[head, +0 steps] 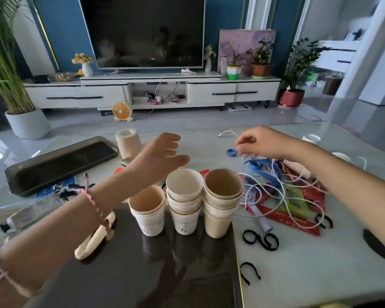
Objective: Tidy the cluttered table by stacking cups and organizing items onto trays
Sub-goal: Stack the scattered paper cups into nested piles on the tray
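Three stacks of paper cups stand on a dark glossy tray [142, 274] in front of me: a left stack [149, 211], a middle stack [184, 198] and a right stack [222, 201]. My left hand [162, 156] hovers above and behind the stacks, fingers spread and holding nothing. Further right, my right hand [260, 142] is over the table with fingertips pinched at a white cable [276, 190] beside a small blue ring [231, 152]. An upside-down paper cup [127, 142] stands further back.
A second dark tray [60, 161] lies at the left. Red packets [293, 221], blue ribbon [257, 165] and tangled cable pile up at the right, with black hair ties [260, 240] near the front. White tubes [29, 215] lie at the left; white cups [311, 138] stand far right.
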`<state>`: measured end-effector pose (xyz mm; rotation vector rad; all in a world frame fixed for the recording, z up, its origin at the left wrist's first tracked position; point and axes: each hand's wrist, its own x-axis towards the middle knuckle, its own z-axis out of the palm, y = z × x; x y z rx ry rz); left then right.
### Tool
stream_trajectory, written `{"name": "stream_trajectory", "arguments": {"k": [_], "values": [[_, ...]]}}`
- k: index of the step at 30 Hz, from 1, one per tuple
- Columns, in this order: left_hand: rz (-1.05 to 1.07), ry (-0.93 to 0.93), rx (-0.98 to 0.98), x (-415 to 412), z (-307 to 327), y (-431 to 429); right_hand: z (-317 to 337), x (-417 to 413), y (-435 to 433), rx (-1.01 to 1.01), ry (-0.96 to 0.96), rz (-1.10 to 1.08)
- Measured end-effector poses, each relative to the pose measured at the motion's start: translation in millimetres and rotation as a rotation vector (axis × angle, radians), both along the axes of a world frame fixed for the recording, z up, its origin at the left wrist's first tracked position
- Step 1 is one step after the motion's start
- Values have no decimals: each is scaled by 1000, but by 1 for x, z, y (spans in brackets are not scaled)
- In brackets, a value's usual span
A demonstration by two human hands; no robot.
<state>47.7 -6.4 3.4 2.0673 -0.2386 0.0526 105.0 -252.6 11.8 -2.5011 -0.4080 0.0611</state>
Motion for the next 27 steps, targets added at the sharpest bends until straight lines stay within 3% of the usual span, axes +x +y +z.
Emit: {"name": "stream_trajectory", "arguments": {"k": [3,6,13,17,23,27], "values": [[-31,-22,91,18,6,-40,-14,13,-63,104,55,-227],[-84,-23,189,37,12,-72,-30,24,-107,57,32,-359],[-202,7,491,87,16,-119,-66,64,-122,72,-63,-433],[-221,41,532,116,16,-130,-78,101,-116,116,-126,-515],[-242,79,589,151,4,-142,-91,170,-115,-22,-204,-554],[-252,97,568,171,-8,-147,-106,207,-116,-250,-6,-533]]}}
